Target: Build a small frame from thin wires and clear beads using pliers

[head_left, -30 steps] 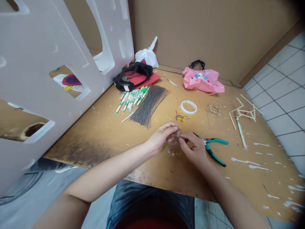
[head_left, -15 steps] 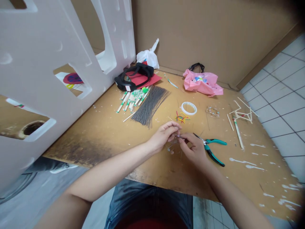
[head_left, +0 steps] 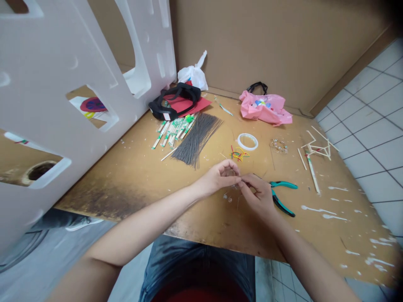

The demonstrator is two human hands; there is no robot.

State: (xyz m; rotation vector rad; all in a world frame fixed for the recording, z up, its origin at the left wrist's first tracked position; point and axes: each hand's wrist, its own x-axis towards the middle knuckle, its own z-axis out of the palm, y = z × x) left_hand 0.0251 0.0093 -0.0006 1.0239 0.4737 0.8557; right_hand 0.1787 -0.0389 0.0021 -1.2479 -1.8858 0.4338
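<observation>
My left hand (head_left: 217,178) and my right hand (head_left: 256,196) meet over the middle of the brown table (head_left: 135,176), fingertips pinched together on a thin wire piece with small clear beads (head_left: 229,197) that hangs below them. The wire is fine and partly hidden by my fingers. Teal-handled pliers (head_left: 281,195) lie on the table just right of my right hand. A small bunch of coloured wires (head_left: 239,155) lies just beyond my hands.
A bundle of grey rods (head_left: 197,138) and green-tipped sticks (head_left: 174,128) lie at the back left, a tape ring (head_left: 247,141) and pink bag (head_left: 264,108) at the back. A stick frame (head_left: 316,149) is at right. A white foam panel (head_left: 63,84) stands on the left.
My hands have stayed together on the wire piece, fingers shifting slightly. The view has moved a little.
</observation>
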